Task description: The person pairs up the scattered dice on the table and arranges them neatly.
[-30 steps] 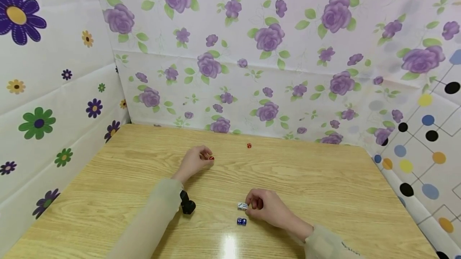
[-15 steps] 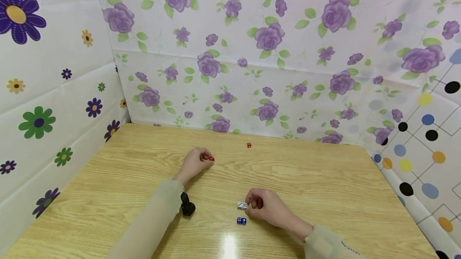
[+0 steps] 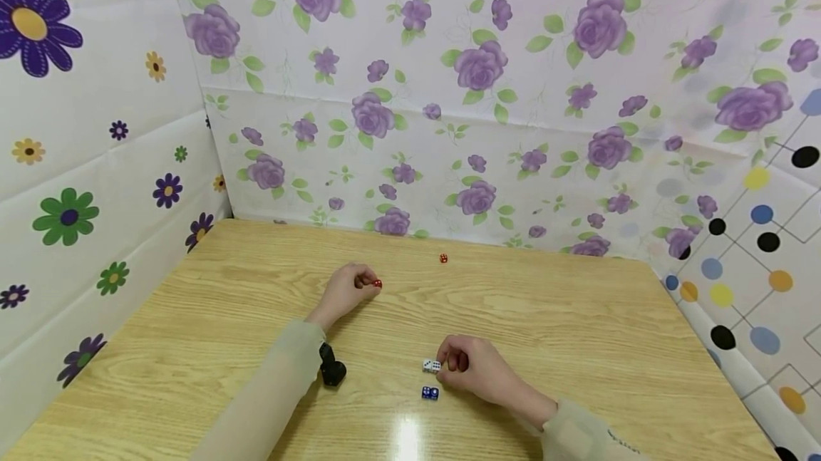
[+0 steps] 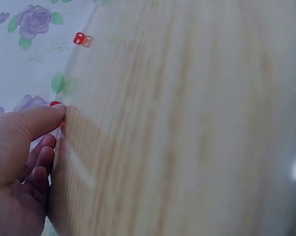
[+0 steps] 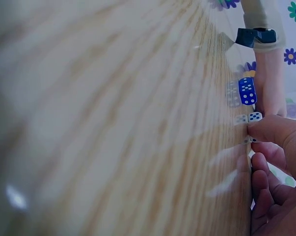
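At the back left of the table, my left hand (image 3: 345, 291) pinches a red die (image 3: 378, 283) between thumb and fingers. In the left wrist view the thumb covers most of that red die (image 4: 55, 103). Another red die (image 3: 443, 259) lies farther back, to the right. Nearer the front, two white dice (image 3: 427, 365) sit side by side. My right hand (image 3: 481, 370) pinches the right-hand white die (image 3: 437, 367), which the thumb partly hides in the right wrist view. Just in front of the white pair stand two blue dice (image 3: 430, 393), side by side.
The wood-grain table (image 3: 564, 318) is shiny and mirrors the dice in the wrist views. Flowered sheets (image 3: 436, 162) rise along its back and left side, a dotted one on the right. A black wrist device (image 3: 333, 368) sticks out from the left sleeve.
My left hand has shifted very slightly toward the front, the red die still pinched in it. The right hand and the other dice stay where they were.
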`<state>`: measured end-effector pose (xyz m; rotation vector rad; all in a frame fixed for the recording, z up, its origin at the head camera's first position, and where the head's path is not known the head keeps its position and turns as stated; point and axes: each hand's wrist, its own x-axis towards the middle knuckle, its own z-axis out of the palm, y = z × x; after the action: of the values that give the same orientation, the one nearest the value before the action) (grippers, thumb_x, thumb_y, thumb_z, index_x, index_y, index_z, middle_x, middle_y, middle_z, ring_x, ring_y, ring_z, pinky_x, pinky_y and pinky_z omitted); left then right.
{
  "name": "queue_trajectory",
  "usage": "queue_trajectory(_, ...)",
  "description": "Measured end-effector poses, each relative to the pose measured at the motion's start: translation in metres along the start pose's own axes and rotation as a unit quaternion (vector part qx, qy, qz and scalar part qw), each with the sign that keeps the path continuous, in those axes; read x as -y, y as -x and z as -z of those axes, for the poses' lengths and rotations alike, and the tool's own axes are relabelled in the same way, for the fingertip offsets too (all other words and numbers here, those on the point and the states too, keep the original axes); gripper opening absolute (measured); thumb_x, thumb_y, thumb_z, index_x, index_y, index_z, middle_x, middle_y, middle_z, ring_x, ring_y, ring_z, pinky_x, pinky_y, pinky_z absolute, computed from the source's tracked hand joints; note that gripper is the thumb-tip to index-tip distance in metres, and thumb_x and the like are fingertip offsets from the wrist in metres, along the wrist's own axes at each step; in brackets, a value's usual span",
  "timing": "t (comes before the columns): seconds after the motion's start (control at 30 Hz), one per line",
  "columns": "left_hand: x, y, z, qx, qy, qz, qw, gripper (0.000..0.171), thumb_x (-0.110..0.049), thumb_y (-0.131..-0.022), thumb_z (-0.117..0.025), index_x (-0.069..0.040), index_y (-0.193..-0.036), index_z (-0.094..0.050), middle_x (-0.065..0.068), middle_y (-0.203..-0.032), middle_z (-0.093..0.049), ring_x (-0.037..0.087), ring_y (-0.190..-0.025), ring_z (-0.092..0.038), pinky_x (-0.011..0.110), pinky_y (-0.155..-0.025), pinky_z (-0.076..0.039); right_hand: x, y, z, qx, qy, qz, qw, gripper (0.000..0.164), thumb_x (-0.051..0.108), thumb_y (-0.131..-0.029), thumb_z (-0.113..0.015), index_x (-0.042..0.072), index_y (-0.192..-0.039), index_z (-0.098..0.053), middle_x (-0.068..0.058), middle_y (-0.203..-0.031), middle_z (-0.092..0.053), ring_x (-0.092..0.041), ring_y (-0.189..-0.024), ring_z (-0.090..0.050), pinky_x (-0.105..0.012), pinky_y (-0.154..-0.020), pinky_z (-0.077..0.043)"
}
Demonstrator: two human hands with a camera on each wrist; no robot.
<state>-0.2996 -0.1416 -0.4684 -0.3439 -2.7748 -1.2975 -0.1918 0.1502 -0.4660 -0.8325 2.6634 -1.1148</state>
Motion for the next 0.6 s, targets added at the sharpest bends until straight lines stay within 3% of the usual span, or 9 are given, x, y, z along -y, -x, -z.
queue_trajectory(0.6, -0.0018, -0.0026, -0.0031, 0.03, -0.042, -0.032, 0.9982, 0.01, -0.02, -0.089, -0.074, -0.015, -0.097, -0.072, 0.005, -0.094, -0.061, 0.014, -0.08, -0.052, 0.031, -0.075, -0.044, -0.0015, -0.0002, -0.0003, 0.0, -0.001, -0.001, 1.0, 0.014, 0.019, -0.084, -0.078, 0.02, -0.089, -0.066, 0.005, -0.074, -0.056, 0.0, -0.062, -0.046, -0.019, -0.057, -0.041)
